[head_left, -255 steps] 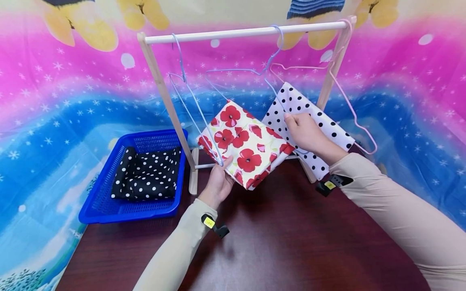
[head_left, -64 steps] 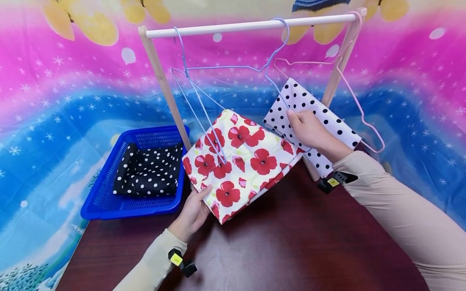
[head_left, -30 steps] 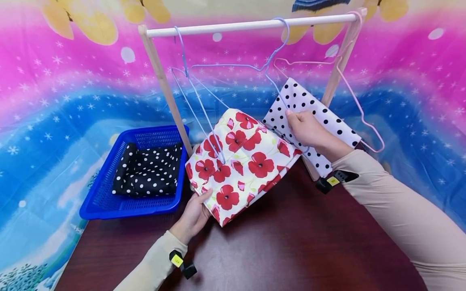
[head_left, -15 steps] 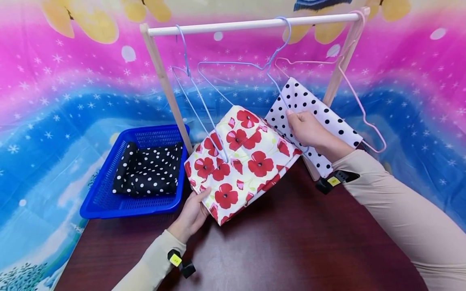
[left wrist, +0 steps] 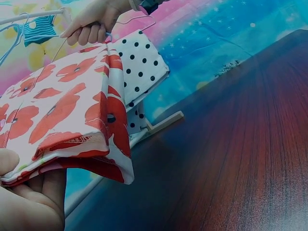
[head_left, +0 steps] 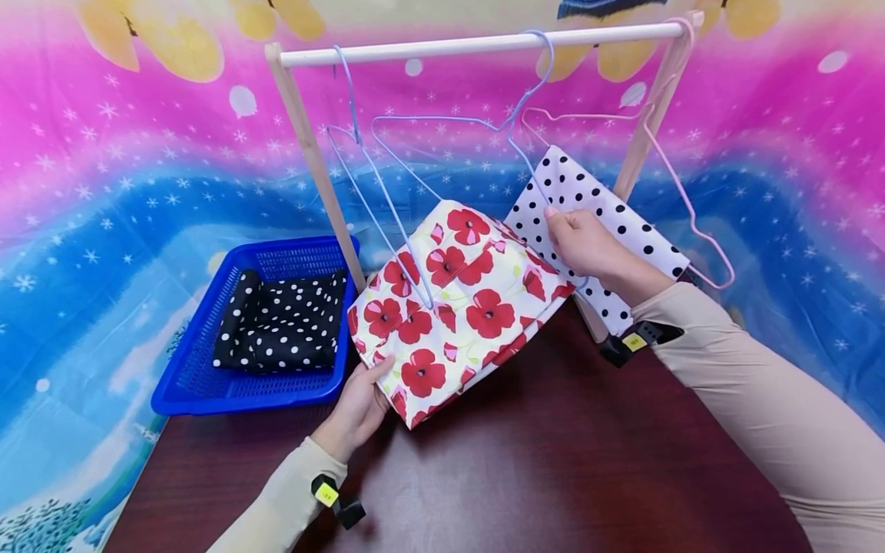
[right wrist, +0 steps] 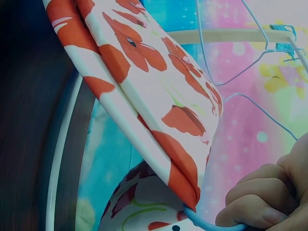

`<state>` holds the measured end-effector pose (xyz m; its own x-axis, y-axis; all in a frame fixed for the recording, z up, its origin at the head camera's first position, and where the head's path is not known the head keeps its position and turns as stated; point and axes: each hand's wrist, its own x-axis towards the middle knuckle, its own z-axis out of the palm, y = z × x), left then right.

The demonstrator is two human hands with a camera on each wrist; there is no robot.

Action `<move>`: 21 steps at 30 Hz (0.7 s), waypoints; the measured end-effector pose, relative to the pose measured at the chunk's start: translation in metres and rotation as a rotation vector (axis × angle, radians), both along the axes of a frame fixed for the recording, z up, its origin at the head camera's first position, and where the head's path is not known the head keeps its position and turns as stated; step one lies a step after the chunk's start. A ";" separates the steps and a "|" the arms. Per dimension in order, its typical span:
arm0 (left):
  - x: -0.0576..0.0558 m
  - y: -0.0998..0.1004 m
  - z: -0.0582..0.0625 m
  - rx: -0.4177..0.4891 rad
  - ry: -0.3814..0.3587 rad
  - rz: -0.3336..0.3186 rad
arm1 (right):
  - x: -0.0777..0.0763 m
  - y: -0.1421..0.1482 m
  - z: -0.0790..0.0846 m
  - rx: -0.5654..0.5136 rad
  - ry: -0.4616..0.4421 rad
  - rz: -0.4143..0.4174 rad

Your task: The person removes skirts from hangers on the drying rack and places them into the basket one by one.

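A folded white cloth with red poppies [head_left: 477, 307] hangs over the lower bar of a blue wire hanger [head_left: 442, 118], whose hook sits on the rack's rail. My left hand [head_left: 358, 407] pinches the cloth's near-left edge, thumb on top and fingers beneath, as the left wrist view also shows. With curled fingers my right hand [head_left: 584, 242] grips the right side of that hanger; in the right wrist view its blue wire [right wrist: 211, 225] runs into the fist. Just behind the right hand, a white cloth with black dots [head_left: 622, 223] hangs on a pink hanger [head_left: 691, 215].
A wooden rack [head_left: 442, 52] stands on the dark red table [head_left: 553, 461]. Another blue hanger [head_left: 380, 184] hangs at its left, in front of the poppy cloth. A blue basket [head_left: 187, 384] at the left holds a black cloth with white dots [head_left: 283, 322]. A patterned backdrop [head_left: 173, 153] surrounds the table.
Since the oldest frame, the poppy cloth has been drawn out wider toward the lower left with my left hand. In the last second it shifts only slightly; my right hand keeps its grip.
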<state>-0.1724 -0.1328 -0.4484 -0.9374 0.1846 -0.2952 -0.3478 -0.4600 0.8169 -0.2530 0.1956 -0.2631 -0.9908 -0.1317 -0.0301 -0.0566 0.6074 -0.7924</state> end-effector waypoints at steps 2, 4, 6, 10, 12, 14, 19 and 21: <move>0.000 0.000 0.000 0.009 -0.011 0.005 | 0.000 0.000 0.000 0.002 0.001 0.000; 0.000 -0.001 -0.001 0.008 -0.012 0.007 | -0.001 0.000 0.000 0.005 0.001 0.000; 0.000 -0.001 -0.002 0.005 -0.008 0.008 | -0.001 0.001 0.000 0.005 0.000 -0.002; 0.001 0.000 -0.004 0.005 -0.004 0.004 | -0.001 0.001 0.000 -0.002 -0.002 -0.005; 0.002 0.001 -0.005 0.005 -0.006 0.002 | -0.001 0.001 -0.001 -0.005 -0.002 -0.005; 0.003 0.002 -0.006 0.010 -0.012 -0.001 | -0.001 0.001 -0.001 -0.008 -0.002 -0.003; 0.004 0.004 -0.007 0.007 -0.010 0.000 | 0.000 0.000 0.000 -0.010 -0.004 -0.001; 0.004 0.005 -0.007 0.009 -0.013 0.000 | 0.000 0.000 0.000 -0.011 -0.008 -0.001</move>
<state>-0.1686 -0.1281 -0.4556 -0.9336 0.1871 -0.3055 -0.3582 -0.4678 0.8080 -0.2527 0.1951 -0.2629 -0.9907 -0.1307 -0.0371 -0.0491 0.5989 -0.7993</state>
